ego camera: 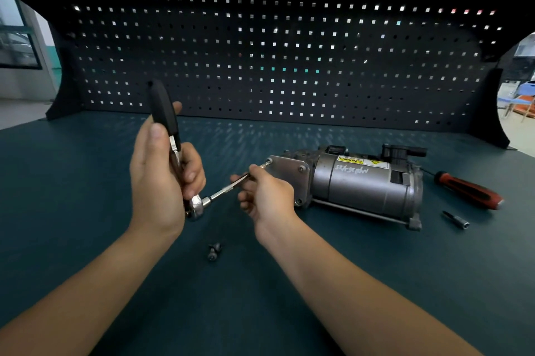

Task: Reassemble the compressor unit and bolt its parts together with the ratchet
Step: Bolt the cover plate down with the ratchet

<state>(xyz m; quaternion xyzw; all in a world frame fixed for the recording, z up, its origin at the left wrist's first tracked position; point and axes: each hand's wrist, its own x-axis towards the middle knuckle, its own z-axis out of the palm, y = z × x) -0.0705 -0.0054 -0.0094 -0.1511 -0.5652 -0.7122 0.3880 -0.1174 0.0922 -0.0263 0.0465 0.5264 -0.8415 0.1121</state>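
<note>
My dark teal worktop (86,182) carries the compressor (362,185) right of its middle, a red-and-black screwdriver (469,189) and a small bit (456,219) toward the right edge, and two loose bolts (214,251) nearer my front edge.

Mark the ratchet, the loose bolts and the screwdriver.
ratchet (164,111): head view, on its black grip.
loose bolts (212,255): head view, on the nearer bolt of the pair.
screwdriver (470,190): head view, on its red-and-black handle.
</note>
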